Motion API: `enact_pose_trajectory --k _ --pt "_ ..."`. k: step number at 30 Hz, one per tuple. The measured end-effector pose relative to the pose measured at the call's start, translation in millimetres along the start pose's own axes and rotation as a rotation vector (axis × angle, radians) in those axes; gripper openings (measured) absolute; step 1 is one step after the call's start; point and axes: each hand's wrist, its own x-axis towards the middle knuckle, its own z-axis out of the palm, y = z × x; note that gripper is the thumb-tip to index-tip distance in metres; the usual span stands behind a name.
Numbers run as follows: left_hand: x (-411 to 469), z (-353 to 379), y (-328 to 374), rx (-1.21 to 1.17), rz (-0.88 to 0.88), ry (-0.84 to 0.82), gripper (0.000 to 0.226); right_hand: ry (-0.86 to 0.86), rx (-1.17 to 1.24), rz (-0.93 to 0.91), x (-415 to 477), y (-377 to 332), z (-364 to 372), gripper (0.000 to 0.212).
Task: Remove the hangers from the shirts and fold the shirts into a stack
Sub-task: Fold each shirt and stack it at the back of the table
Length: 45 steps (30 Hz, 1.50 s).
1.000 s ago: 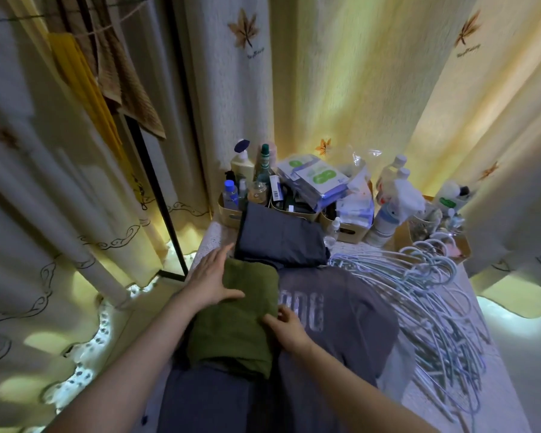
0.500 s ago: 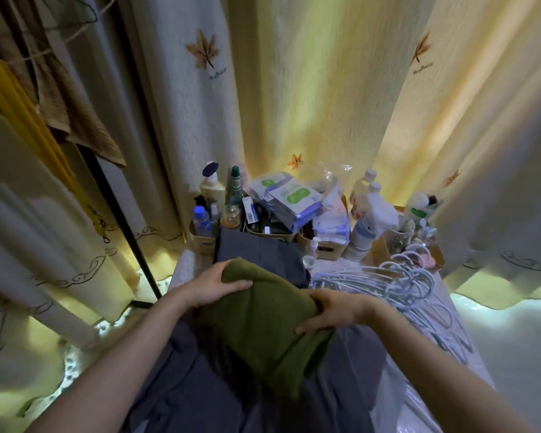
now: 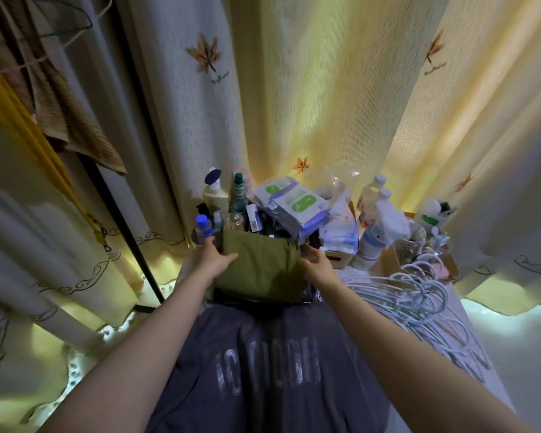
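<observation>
Easy to spoil the folded green shirt (image 3: 260,267) from here. Pushed farther beyond the grey printed shirt (image 3: 263,370), would ram the bottles (image 3: 214,195) crowded past that shirt's far end and tip one. Let go unevenly, would slump open and slide off the dark cloth (image 3: 231,297) underneath. Held just past the grey shirt's far edge, gripped from both sides: left hand (image 3: 213,260) with thumb on top and fingers tucked under, right hand (image 3: 317,267) with fingers curled round the opposite edge. Hangers (image 3: 419,295) heaped right of the grey shirt.
</observation>
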Motion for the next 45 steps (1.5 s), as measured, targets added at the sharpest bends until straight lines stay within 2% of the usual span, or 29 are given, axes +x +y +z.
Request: enact_pose_trajectory --k 2,6,8,11,14,16,19,22,24,26,28,30,31,33,35,37,39,40,41,44,45 --pt "-10.7 -1.0 -11.5 0.157 0.026 0.005 0.076 -0.041 -0.152 -0.014 -6.3 20.7 -0.1 0.04" --pt "-53.5 -8.3 -53.9 0.41 0.199 0.127 0.052 -0.107 -0.555 -0.126 -32.6 72.3 -14.5 0.029" --pt "-74.0 -9.1 -85.0 0.519 0.246 0.08 0.049 -0.065 -0.759 -0.204 -45.4 100.5 -26.2 0.027" --pt "-97.0 -9.9 -126.7 0.742 0.183 -0.03 0.054 -0.011 -1.041 -0.173 -64.4 126.8 -35.2 0.038" --pt "-108.0 -12.1 -138.9 0.544 0.234 0.054 0.018 0.013 -0.969 -0.247 -72.6 122.7 -38.2 0.018" --pt "-107.1 -16.5 -131.1 0.396 0.174 0.054 0.022 -0.011 -0.938 -0.313 -75.9 112.2 -41.6 0.009" --pt "-105.0 -27.2 -119.4 0.352 0.037 -0.139 0.035 -0.147 -0.862 -0.423 -84.6 101.0 -52.4 0.008" --pt "-116.4 -45.6 -115.1 0.437 -0.067 -0.491 0.061 -0.448 -0.862 -0.439 -104.1 98.0 -69.9 0.014" --pt "-130.1 -55.9 -112.5 0.499 -0.047 -0.666 0.068 -0.661 -0.924 -0.359 -120.8 104.9 -78.9 0.015" --pt "-143.6 -59.9 -109.0 0.554 0.018 -0.702 0.055 -0.79 -1.001 -0.276 -135.3 115.3 -82.2 0.016" --pt "-152.3 -57.5 -106.9 0.522 0.074 -0.662 0.045 -0.842 -1.037 -0.198 -142.9 122.7 -83.0 0.016" --pt "-157.8 -51.3 -104.5 0.462 0.101 -0.612 0.047 -0.845 -0.998 -0.11 -145.4 120.1 -81.3 0.017" --pt "-161.6 -48.2 -102.2 0.431 0.101 -0.584 0.048 -0.794 -0.962 -0.098 -145.8 116.0 -78.5 0.02" --pt "-168.4 -43.5 -97.6 0.387 0.114 -0.511 0.049 -0.559 -0.887 -0.215 -145.3 101.8 -69.9 0.025" --pt "-175.2 -39.0 -90.2 0.35 0.178 -0.474 0.039 -0.336 -0.758 -0.387 -147.6 84.0 -57.6 0.022" --pt "-183.0 -34.0 -76.8 0.291 0.252 -0.522 0.018 -0.376 -0.647 -0.488 -153.3 63.1 -41.1 0.043" --pt "-189.6 -28.3 -61.0 0.281 0.321 -0.577 0.015 -0.549 -0.656 -0.543 -161.5 46.5 -22.1 0.069" --pt "-192.3 -26.4 -52.8 0.292 0.357 -0.578 0.017 -0.597 -0.668 -0.577 -164.8 40.0 -12.2 0.073" --pt "-194.6 -25.9 -44.6 0.292 0.401 -0.565 0.019 -0.605 -0.657 -0.602 -167.3 34.4 -3.4 0.07" --pt "-196.1 -36.6 -23.9 0.237 0.519 -0.485 0.029 -0.523 -0.556 -0.653 -167.1 17.7 2.9 0.038" --pt "-196.4 -43.6 -18.4 0.213 0.54 -0.453 0.033 -0.517 -0.539 -0.66 -165.1 15.3 -2.6 0.034"
